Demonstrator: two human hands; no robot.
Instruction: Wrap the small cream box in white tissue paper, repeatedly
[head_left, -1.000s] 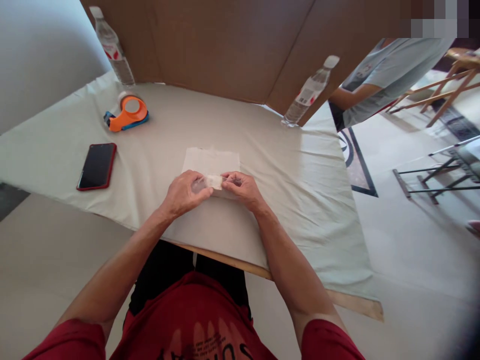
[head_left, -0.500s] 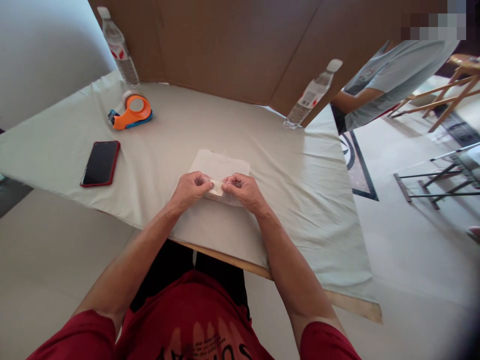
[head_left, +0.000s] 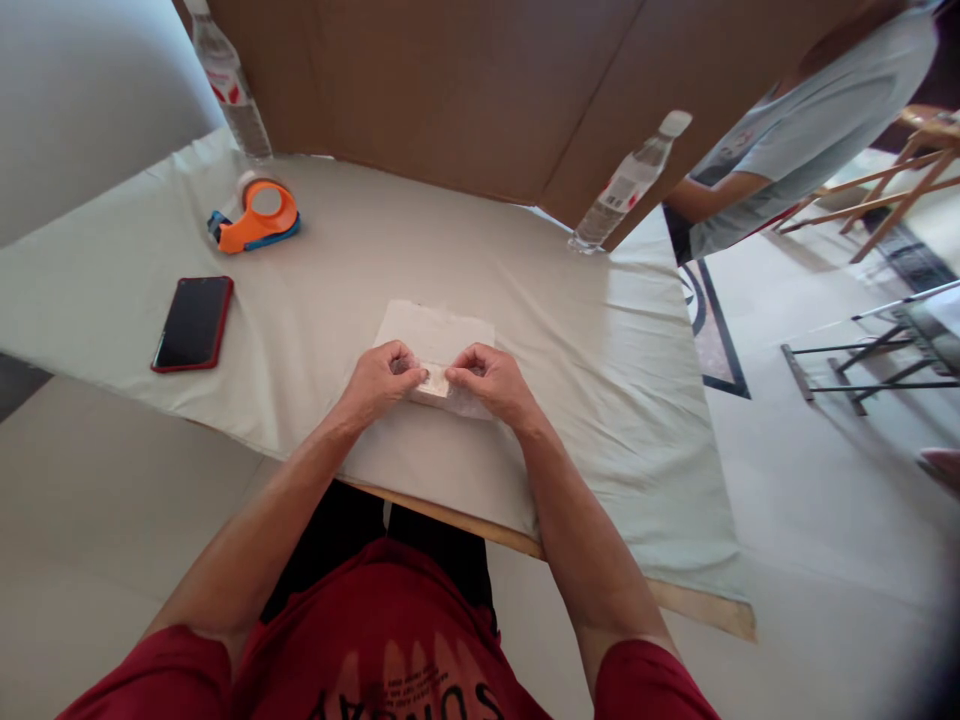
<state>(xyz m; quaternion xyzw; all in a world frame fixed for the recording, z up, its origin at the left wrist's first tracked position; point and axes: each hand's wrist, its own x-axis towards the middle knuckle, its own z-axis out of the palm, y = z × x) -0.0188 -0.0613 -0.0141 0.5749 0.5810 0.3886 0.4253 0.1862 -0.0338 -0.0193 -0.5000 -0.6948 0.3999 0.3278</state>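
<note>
My left hand [head_left: 386, 382] pinches the left end of a small pale strip [head_left: 436, 380], thumb against bent fingers. Its right end lies in the pinch of my right hand [head_left: 487, 380]. I cannot tell whether the strip is paper, film or tape. Beneath and behind both hands a flat white sheet [head_left: 435, 325] rests on the cloth-covered table, its near part thin and crinkled. My fingers hide parts of the strip and of the sheet's near edge.
A black phone in a red case [head_left: 193, 322] and an orange tape dispenser [head_left: 259, 218] lie to the left. Two water bottles [head_left: 232, 100] [head_left: 626, 185] stand by a brown cardboard panel [head_left: 450, 90]. At the right, a person in a light shirt [head_left: 810, 150] is beyond the table [head_left: 637, 440].
Both hands keep their pinch and have shifted only slightly; the strip between them now lies flatter and slightly lower. The whole view has moved a little.
</note>
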